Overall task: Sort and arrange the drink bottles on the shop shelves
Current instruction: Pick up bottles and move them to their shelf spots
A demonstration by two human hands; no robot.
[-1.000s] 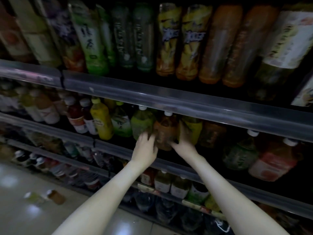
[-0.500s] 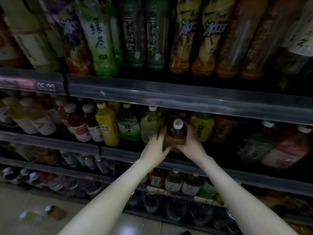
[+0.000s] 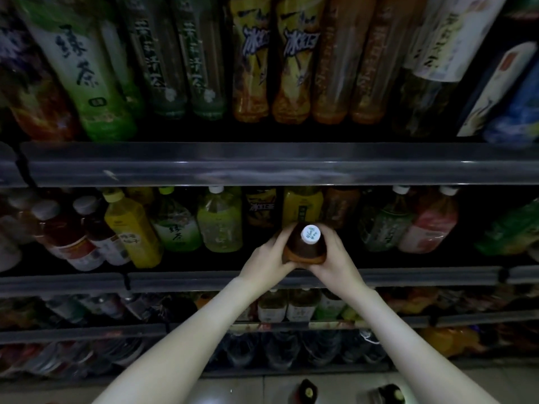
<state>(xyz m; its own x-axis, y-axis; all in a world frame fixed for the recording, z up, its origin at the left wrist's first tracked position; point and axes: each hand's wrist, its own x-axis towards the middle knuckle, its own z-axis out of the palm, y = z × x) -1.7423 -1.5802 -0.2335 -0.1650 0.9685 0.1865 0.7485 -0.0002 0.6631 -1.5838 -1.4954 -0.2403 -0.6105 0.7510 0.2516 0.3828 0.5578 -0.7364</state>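
At the middle shelf [image 3: 262, 279] front, left hand [image 3: 269, 262] and right hand [image 3: 335, 258] clamp the brown bottle [image 3: 303, 249] from both sides, cap toward us, probably steadying it for its row.

A bottle [image 3: 303, 249] sits between the left hand [image 3: 267, 265], on its left side, and the right hand [image 3: 335, 262], on its right, just in front of the middle shelf [image 3: 204, 279] and its row of bottles [image 3: 218, 225]. Tall bottles [image 3: 291, 59] stand on the top shelf [image 3: 262, 166] above. Two more bottles [image 3: 304, 392] are on the floor [image 3: 233, 389] below.
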